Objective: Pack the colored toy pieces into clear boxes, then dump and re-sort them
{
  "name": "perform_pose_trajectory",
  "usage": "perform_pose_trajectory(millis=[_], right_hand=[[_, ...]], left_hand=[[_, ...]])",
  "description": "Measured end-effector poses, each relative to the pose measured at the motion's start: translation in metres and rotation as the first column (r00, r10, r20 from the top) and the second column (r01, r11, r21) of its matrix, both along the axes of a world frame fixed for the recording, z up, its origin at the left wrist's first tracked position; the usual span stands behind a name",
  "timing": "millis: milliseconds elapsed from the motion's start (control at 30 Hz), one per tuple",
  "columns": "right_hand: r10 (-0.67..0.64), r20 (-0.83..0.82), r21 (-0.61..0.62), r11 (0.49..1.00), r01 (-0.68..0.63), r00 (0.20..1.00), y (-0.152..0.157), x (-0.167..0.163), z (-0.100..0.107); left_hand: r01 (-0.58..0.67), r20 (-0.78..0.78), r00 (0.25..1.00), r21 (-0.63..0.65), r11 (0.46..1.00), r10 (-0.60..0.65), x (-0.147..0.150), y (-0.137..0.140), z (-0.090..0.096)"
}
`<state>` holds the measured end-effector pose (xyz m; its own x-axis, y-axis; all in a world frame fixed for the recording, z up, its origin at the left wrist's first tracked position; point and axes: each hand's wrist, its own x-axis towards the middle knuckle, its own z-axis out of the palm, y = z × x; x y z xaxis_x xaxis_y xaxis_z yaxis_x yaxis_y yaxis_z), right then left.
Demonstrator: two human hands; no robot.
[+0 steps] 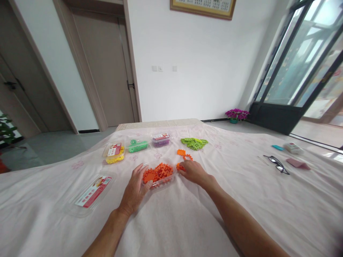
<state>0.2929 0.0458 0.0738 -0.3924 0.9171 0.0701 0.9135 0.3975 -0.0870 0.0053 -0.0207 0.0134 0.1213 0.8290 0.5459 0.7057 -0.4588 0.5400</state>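
A clear plastic box (164,183) full of orange interlocking toy pieces (163,172) sits in front of me. My left hand (138,184) grips its left end, thumb at the near rim and fingers along the far side. Just right of the box, my right hand (193,171) is closed over an orange toy piece (180,166) at the tablecloth, its fingertips partly hidden. Beyond that hand lie a flat orange piece (181,152) and an open-framed orange piece (189,157). A heap of light green pieces (194,143) is farther back.
Boxes of yellow pieces (115,152), green pieces (138,145) and purple pieces (161,140) stand at the back left. A labelled clear lid (91,192) lies at left. Eyeglasses (277,165), a pink cloth (298,164) and a small packet (293,148) are on the right.
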Motion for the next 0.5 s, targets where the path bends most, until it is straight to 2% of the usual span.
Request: perform_pose_trajectory(millis=[133,233,300,333,433,500], right_hand=[[-0.131,-0.150,0.074,0.987,0.144,0.980,0.009,0.007,-0.003],[-0.252,-0.382,0.034,0.958,0.285,0.889,0.021,0.014,-0.011],[-0.263,-0.617,-0.046,0.953,0.300,0.742,0.026,0.013,-0.014],[-0.251,-0.733,-0.098,0.959,0.267,0.632,0.027,0.010,-0.014],[-0.227,-0.934,-0.222,0.974,0.050,0.275,0.019,-0.006,-0.004],[-0.239,-0.960,-0.254,0.962,-0.101,0.143,0.008,-0.020,0.005]], left_hand=[[-0.009,0.021,1.000,-0.045,0.999,0.009,-0.002,0.001,-0.005],[0.021,0.038,0.999,-0.100,0.995,-0.017,-0.002,0.003,-0.007],[0.030,0.062,0.998,-0.127,0.991,-0.023,-0.001,0.004,-0.007],[0.032,0.075,0.997,-0.134,0.990,-0.022,0.000,0.003,-0.007],[0.046,0.113,0.993,-0.129,0.991,-0.031,0.008,0.002,-0.006],[0.062,0.134,0.990,-0.120,0.991,-0.046,0.015,0.000,-0.006]])
